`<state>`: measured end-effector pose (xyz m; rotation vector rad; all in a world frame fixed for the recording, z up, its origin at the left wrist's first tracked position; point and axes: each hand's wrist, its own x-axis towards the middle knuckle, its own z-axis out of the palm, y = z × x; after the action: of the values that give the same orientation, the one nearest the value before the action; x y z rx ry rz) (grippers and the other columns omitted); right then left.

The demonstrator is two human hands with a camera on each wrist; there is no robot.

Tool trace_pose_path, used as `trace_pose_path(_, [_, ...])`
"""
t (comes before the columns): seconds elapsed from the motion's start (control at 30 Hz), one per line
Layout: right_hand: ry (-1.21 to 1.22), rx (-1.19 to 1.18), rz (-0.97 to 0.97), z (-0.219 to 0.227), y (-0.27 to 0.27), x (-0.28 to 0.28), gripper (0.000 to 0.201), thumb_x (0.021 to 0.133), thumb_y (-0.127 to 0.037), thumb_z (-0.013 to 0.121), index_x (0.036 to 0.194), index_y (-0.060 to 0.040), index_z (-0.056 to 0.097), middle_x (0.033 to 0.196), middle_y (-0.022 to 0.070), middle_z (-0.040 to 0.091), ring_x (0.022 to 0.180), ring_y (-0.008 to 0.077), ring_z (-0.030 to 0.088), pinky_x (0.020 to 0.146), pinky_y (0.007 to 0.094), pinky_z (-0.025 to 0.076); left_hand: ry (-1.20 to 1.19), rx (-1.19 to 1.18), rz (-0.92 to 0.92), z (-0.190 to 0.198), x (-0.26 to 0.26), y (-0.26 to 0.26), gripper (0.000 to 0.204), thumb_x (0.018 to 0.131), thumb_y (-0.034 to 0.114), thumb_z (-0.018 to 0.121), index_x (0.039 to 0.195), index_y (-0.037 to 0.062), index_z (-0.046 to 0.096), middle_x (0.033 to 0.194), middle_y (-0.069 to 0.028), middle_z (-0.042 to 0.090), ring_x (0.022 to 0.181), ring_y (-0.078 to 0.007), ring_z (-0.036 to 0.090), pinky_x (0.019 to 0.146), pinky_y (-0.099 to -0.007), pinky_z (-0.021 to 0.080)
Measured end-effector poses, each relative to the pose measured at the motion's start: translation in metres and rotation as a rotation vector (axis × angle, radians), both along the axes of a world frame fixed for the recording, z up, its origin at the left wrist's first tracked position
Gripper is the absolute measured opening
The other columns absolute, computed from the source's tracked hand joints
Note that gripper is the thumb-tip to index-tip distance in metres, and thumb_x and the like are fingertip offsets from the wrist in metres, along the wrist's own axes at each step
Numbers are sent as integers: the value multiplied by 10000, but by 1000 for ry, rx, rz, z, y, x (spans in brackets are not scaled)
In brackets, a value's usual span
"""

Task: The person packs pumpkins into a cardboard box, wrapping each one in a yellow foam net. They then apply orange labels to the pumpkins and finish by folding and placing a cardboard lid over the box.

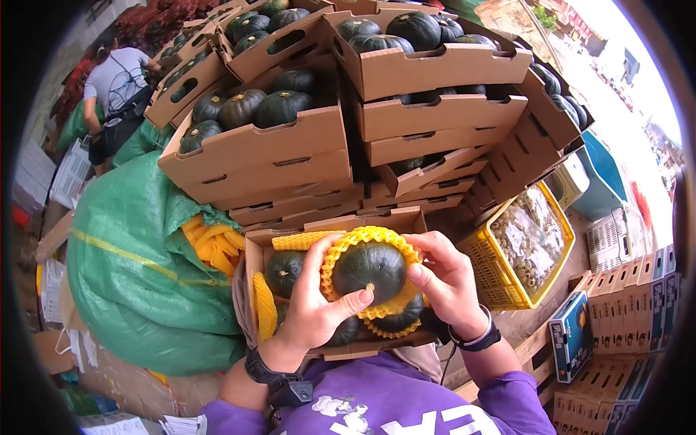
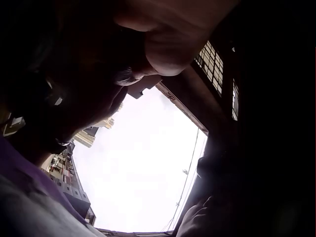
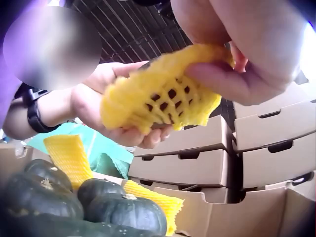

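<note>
A dark green squash [image 1: 368,270] is held over an open cardboard box [image 1: 406,217], stem toward the person. A yellow foam net sleeve [image 3: 163,101] wraps its underside and sides, and its rim rings the squash. The left hand [image 1: 317,304] grips squash and net from the left, its thumb beside the stem. On the other side the right hand [image 1: 448,281] pinches the net's rim between thumb and fingers. Below lie several squashes [image 3: 126,212], one with netting around it, and loose yellow sleeves [image 1: 265,304]. The left wrist view is mostly dark against bright sky.
Stacked cardboard boxes [image 1: 275,170] full of squashes rise just beyond. At left a green sack [image 1: 145,268] spills yellow sleeves [image 1: 214,243]. A yellow crate [image 1: 500,279] with bagged contents stands at right, with folded cartons [image 1: 631,304] nearby. Another person [image 1: 119,87] stands at far left.
</note>
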<state>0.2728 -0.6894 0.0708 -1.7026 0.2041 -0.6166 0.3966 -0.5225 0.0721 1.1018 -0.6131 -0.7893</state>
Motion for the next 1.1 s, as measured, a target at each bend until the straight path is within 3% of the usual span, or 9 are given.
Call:
trace_pose_path(0.13, [-47, 993, 280, -7, 17, -5, 652, 821, -34, 694, 1396, -92, 392, 1228, 70, 511, 1104, 169, 520, 955, 318, 426, 160, 32, -83, -6, -9, -4, 698, 781, 116, 778, 1327, 14, 355, 1249, -99, 487, 1172, -169, 479, 1010, -303, 386])
trace_pose_path(0.2, [-31, 1043, 253, -12, 20, -7, 746, 806, -12, 691, 1432, -114, 298, 1272, 83, 498, 1184, 203, 497, 1012, 349, 396, 126, 84, -73, -11, -10, -6, 725, 773, 218, 792, 1322, 17, 362, 1267, -145, 474, 1167, -235, 499, 1014, -337, 391])
trace_pose_path(0.27, [-3, 1138, 278, -24, 15, -10, 723, 812, 3, 673, 1428, -116, 315, 1307, 97, 480, 1210, 211, 477, 1035, 345, 372, -949, 395, -28, -3, -1, -3, 817, 725, 344, 812, 1328, 24, 364, 1315, -215, 420, 1197, -335, 464, 1038, -405, 374])
trace_pose_path(0.33, [44, 1085, 268, -21, 14, -8, 678, 864, -56, 651, 1443, -77, 300, 1343, 114, 459, 1233, 200, 457, 1046, 324, 359, -1178, 439, 137, 14, -6, -9, 887, 664, 413, 823, 1329, 29, 379, 1327, -236, 385, 1216, -409, 408, 1041, -463, 357])
trace_pose_path(0.4, [131, 713, 188, -21, 16, -3, 612, 931, -143, 598, 1444, -19, 288, 1363, 127, 447, 1228, 180, 457, 1025, 303, 380, -1310, 302, -224, 22, -2, -20, 857, 632, 338, 829, 1322, 48, 414, 1316, -201, 396, 1225, -398, 396, 1029, -476, 360])
trace_pose_path(0.67, [731, -1024, 394, -8, 0, -15, 504, 848, -397, 632, 1271, -136, 549, 980, 214, 594, 743, 341, 661, 660, 454, 539, -917, 317, -58, -50, 24, -92, 732, 619, 225, 822, 1258, 103, 485, 1174, -136, 431, 1128, -311, 452, 961, -404, 415])
trace_pose_path(0.8, [777, -1189, 338, -21, -3, -30, 579, 788, -373, 671, 1316, -190, 518, 1037, 266, 557, 681, 325, 662, 609, 409, 549, -1363, 480, 78, -69, 1, -106, 716, 541, 258, 873, 1182, 162, 570, 1137, -144, 416, 1113, -356, 409, 932, -460, 438])
trace_pose_path(0.97, [708, -1079, 309, -16, -8, -39, 477, 781, -254, 674, 1242, -165, 585, 889, 212, 603, 642, 272, 651, 573, 372, 539, -1425, 563, -173, -68, 2, -98, 708, 808, 534, 626, 1384, 171, 432, 1350, -204, 362, 1245, -399, 346, 1079, -513, 276])
trace_pose_path(1.1, [488, -1088, 182, -2, -32, -20, 305, 760, -141, 637, 1064, -123, 645, 785, 111, 612, 659, 275, 652, 580, 362, 532, -1677, 601, -161, -41, 6, -59, 559, 890, 326, 591, 1380, 100, 440, 1419, -182, 402, 1333, -398, 332, 1106, -584, 177])
